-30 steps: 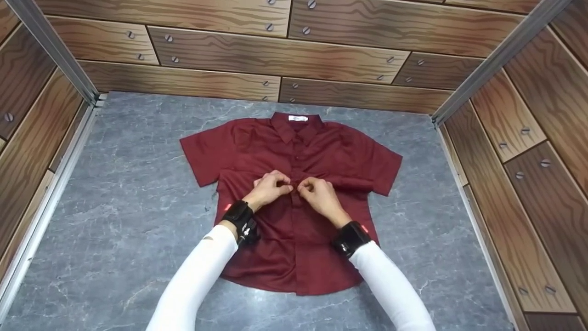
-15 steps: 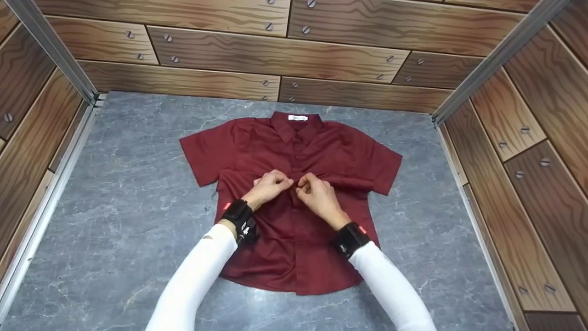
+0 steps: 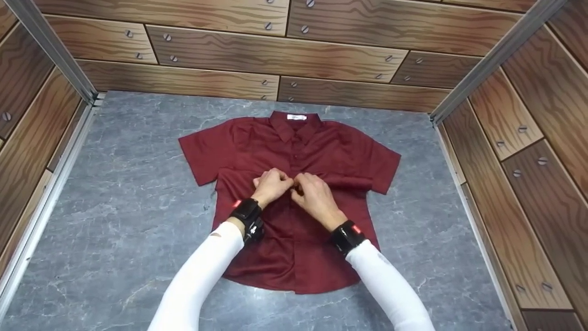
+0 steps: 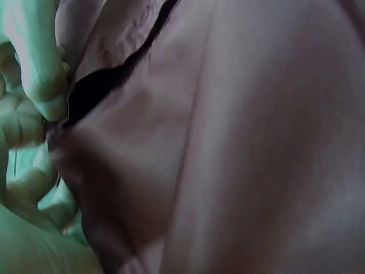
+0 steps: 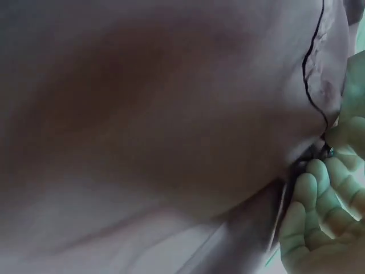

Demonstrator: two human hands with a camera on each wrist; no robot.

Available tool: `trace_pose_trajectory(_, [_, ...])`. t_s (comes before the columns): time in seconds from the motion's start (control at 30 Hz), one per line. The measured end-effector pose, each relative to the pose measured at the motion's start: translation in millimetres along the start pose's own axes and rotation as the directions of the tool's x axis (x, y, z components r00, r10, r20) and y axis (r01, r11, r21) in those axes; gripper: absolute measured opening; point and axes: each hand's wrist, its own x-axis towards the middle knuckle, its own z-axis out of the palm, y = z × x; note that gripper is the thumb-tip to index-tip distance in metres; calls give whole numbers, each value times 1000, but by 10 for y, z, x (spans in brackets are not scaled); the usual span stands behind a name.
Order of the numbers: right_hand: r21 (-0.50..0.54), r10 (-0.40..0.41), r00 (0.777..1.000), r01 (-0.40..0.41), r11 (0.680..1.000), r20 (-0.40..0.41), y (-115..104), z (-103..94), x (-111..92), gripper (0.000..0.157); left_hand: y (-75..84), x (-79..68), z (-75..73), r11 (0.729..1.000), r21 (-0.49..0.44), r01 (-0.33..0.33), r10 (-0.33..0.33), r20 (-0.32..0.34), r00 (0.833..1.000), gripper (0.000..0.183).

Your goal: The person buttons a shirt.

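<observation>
A dark red short-sleeved shirt (image 3: 294,230) lies front up on the grey surface, collar away from me. Over the front placket at mid-chest, my left hand (image 3: 273,187) pinches the shirt's cloth from the left. My right hand (image 3: 316,197) pinches the same strip from the right, its fingertips close to the left's. In the left wrist view, thumb and fingers (image 4: 43,85) grip the cloth beside a dark gap in the placket. Curled fingers (image 5: 319,200) hold the cloth edge in the right wrist view, where a small dark spot, too unclear to name, shows at the fingertips.
Wood-patterned panels (image 3: 275,55) stand behind and on both sides of the grey marbled surface (image 3: 128,197). Metal rails (image 3: 46,55) run along the corners. A white label (image 3: 296,117) shows inside the collar, and a button (image 3: 295,156) sits on the upper placket.
My fingertips have come together at the placket, the right hand turning inward with its fingers more over the cloth. Left wrist has shifted slightly right. The shirt lies as before.
</observation>
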Motion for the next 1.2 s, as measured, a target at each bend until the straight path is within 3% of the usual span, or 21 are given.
trace_pose_trajectory(0.1, [55,66,995,-70,996,70,35,-40,-27,16,3,-44,41,999,19,-27,28,-75,997,19])
trace_pose_trajectory(0.17, [65,105,989,-112,992,99,69,-93,-55,20,-14,-87,45,994,41,-102,106,-132,986,27])
trace_pose_trajectory(0.27, [7,129,988,-131,991,83,131,-187,-121,25,-65,-175,-9,957,117,-267,285,-184,941,26])
trace_pose_trajectory(0.33, [-59,152,985,-148,987,81,168,-249,-180,31,-112,-248,-83,917,188,-352,382,-161,910,19])
trace_pose_trajectory(0.4, [-115,197,972,-183,976,129,196,-300,-233,43,-168,-327,-173,883,262,-390,425,-93,900,22])
trace_pose_trajectory(0.47, [-154,263,938,-232,960,226,224,-334,-268,60,-227,-394,-262,863,327,-385,406,5,914,38])
trace_pose_trajectory(0.53, [-177,329,886,-285,942,327,256,-350,-269,73,-287,-431,-333,855,384,-349,331,113,937,63])
trace_pose_trajectory(0.6, [-184,378,833,-331,926,403,294,-358,-241,80,-346,-426,-377,852,423,-308,244,200,949,85])
trace_pose_trajectory(0.67, [-185,411,790,-368,911,454,345,-359,-202,84,-399,-393,-393,852,445,-276,173,257,951,99])
trace_pose_trajectory(0.77, [-172,431,749,-402,899,504,419,-367,-139,86,-464,-305,-399,858,451,-248,116,301,947,110])
trace_pose_trajectory(0.9, [-160,427,727,-410,898,537,495,-372,-37,87,-504,-161,-423,863,449,-230,76,335,939,115])
trace_pose_trajectory(1.2, [-156,417,730,-400,903,542,596,-384,143,87,-448,55,-501,860,466,-207,22,371,928,116])
